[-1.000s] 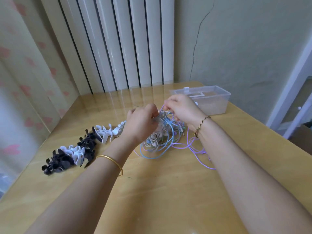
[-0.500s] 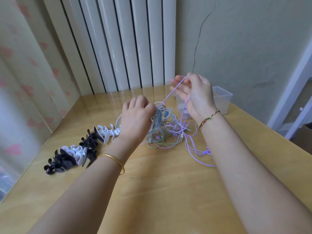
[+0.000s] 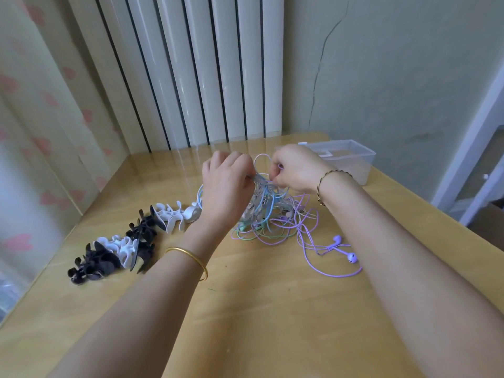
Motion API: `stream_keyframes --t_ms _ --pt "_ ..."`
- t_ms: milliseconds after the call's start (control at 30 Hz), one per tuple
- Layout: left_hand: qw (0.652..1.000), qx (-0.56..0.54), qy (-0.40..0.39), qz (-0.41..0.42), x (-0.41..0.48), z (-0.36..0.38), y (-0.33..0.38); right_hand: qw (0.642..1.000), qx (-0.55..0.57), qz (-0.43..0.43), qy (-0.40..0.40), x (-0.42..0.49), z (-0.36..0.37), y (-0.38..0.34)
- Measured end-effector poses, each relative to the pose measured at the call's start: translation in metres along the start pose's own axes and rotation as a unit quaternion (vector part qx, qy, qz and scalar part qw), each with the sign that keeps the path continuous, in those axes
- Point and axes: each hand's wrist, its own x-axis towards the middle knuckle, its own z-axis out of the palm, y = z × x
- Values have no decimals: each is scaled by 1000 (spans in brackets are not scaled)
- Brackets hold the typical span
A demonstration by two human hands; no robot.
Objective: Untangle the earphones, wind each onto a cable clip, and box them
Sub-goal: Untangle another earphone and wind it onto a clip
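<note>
Down comes the right hand (image 3: 297, 167) from its high pull, back beside the left hand (image 3: 226, 186) just above centre frame. Both now pinch strands at the top of the earphone tangle (image 3: 268, 214), fingers curled tight, the bundle's crown lifted off the table (image 3: 272, 309). The purple earbuds (image 3: 351, 258) trail free right of centre. I'd say no set is out yet. The cable clips (image 3: 122, 244) at lower left and the box (image 3: 354, 165) at upper right wait untouched.
</note>
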Motion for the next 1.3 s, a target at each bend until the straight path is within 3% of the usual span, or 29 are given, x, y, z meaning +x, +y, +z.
stream_keyframes --t_ms 133,267,333,433,533,600,733,833,900,1000,1067,1133,1233,1300 --pt "1000 -9 6 18 -3 0 2 998 -32 -38 39 8 4 -5" --pt "997 36 -34 54 -8 7 -6 977 34 -58 201 17 -1 -12" --pt "996 50 -58 40 -15 12 -12 967 88 -65 232 17 -15 -12" --pt "995 64 -80 -9 -21 12 -19 977 104 -55 180 14 -26 -5" --pt "977 87 -184 -61 -16 4 -17 978 185 -27 95 -3 -24 7" --pt "964 42 -241 -100 -9 -7 -9 968 245 -7 49 -19 -22 17" --pt "957 -181 -151 -167 3 -33 22 950 311 9 13 -49 -17 32" --pt "872 -364 -277 -174 9 -52 46 944 328 -10 33 -62 -16 36" --pt "857 -355 -347 -140 8 -57 56 944 323 -45 55 -68 -18 35" --pt "844 -370 -360 -144 1 -60 62 946 303 -83 76 -76 -20 37" --pt "813 -414 -370 -174 -2 -65 65 945 309 -93 56 -82 -18 38" --pt "756 -493 -366 -226 -3 -70 68 929 360 -90 8 -86 -14 39" --pt "624 -623 -323 -344 -2 -75 73 856 514 -21 -55 -92 -3 44" --pt "551 -682 -293 -383 1 -79 75 831 552 0 -69 -96 5 50"
